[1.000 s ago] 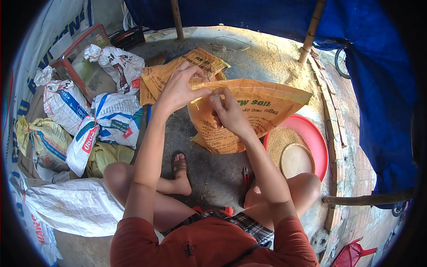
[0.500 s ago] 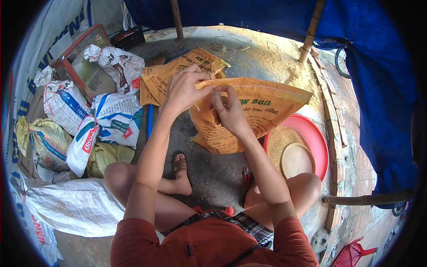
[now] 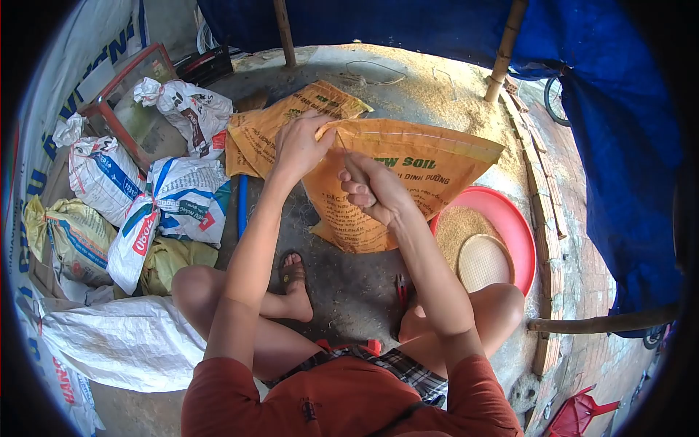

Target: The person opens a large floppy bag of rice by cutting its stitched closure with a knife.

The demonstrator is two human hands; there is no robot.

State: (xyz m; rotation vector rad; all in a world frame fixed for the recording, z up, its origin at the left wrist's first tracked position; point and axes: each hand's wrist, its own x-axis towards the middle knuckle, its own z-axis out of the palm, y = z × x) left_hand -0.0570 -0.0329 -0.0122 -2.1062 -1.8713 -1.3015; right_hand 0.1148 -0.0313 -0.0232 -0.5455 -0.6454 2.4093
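Observation:
An orange printed sack [image 3: 408, 171] with a stitched top edge stands in front of me, its top leaning to the right. At its upper left corner, my left hand [image 3: 302, 146] is closed, pinching the edge. Just below that corner my right hand [image 3: 375, 189] is curled into a loose fist in front of the sack's face. A thin strand or slim tool runs from its thumb up to the seam; I cannot make out which. A second orange sack [image 3: 317, 98] lies flat on the floor behind my left hand.
To the right sits a red basin [image 3: 520, 233] of grain with a round sieve [image 3: 486, 262] in it. Pliers [image 3: 401, 288] lie near my foot. Several filled sacks [image 3: 189, 193] crowd the left, beside a blue pipe [image 3: 242, 204]. Grain [image 3: 466, 102] is spread on the floor behind.
My right hand has turned and closed from spread fingers into a fist, moving slightly down from the seam. My left hand still grips the corner, and the sack's front has swung slightly flatter.

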